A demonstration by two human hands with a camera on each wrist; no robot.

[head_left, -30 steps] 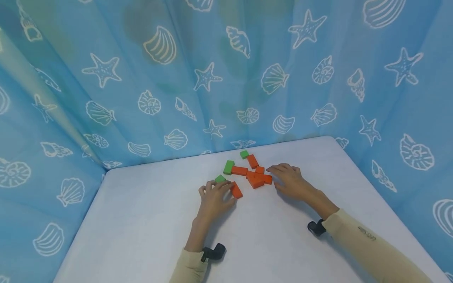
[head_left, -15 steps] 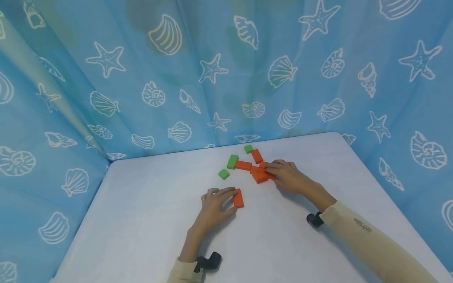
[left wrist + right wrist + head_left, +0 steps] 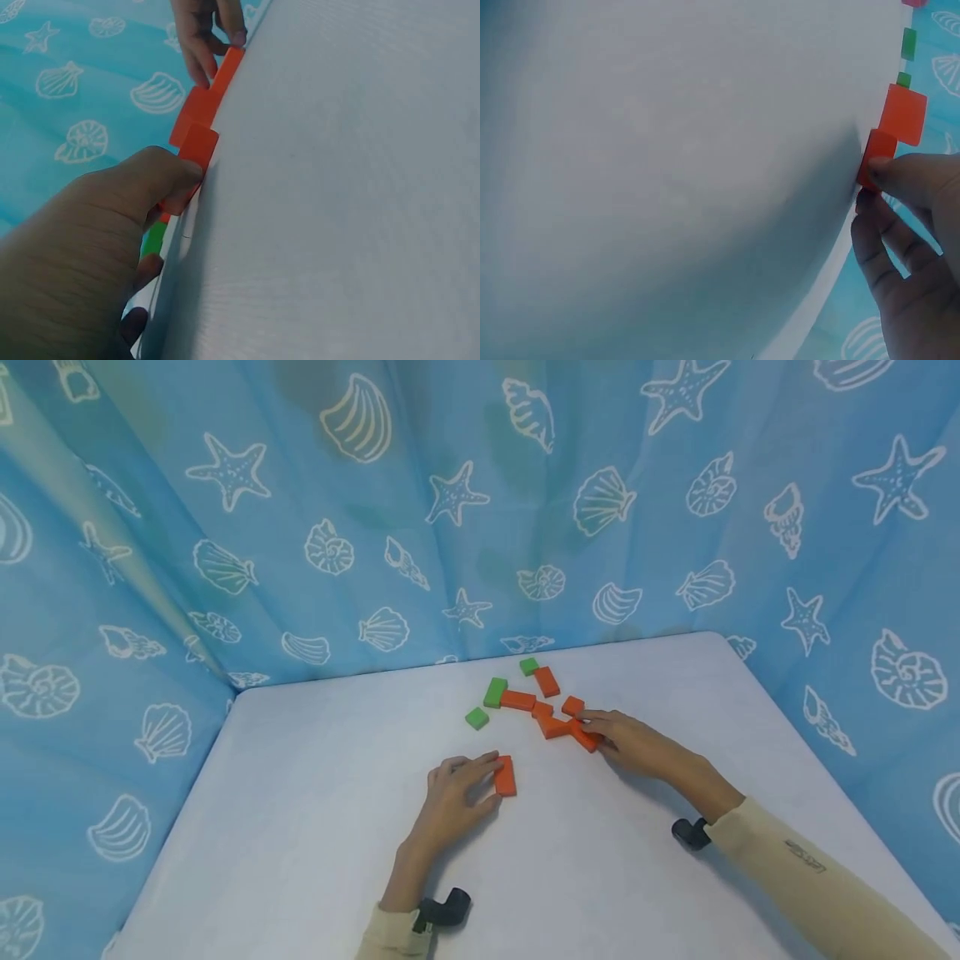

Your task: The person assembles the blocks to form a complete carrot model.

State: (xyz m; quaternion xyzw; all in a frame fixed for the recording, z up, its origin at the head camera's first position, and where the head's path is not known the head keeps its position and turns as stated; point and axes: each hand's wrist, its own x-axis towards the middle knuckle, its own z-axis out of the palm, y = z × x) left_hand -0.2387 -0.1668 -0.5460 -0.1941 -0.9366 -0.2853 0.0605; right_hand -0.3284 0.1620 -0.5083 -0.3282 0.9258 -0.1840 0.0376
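Across a white tabletop (image 3: 300, 827), from left to right: the left hand (image 3: 452, 793) pinches a red oblong block (image 3: 507, 777) between thumb and fingers, the block lying at the right of that hand, its long axis pointing away from the wearer. Nearer than this hand, at its wrist, is a black device (image 3: 444, 910). Just beyond its fingers sits a small green block (image 3: 477, 718), apart from its neighbours. Farther past the same fingers, a green oblong block (image 3: 495, 692) adjoins the left end of an orange bar (image 3: 517, 700). Well beyond both hands, a green square block (image 3: 528, 666) stands against a red-orange brick (image 3: 547, 682). Left of the right hand, a small orange piece (image 3: 542, 710) touches an angled orange block (image 3: 553, 727). Beyond the right fingertips rests an orange square block (image 3: 573, 706). At far right, the right hand (image 3: 633, 745) grips a slanting red block (image 3: 587, 737) by thumb and fingers; whether this block touches the angled one cannot be told. Beyond both hands hangs a blue curtain (image 3: 450, 568) with white shell figures.
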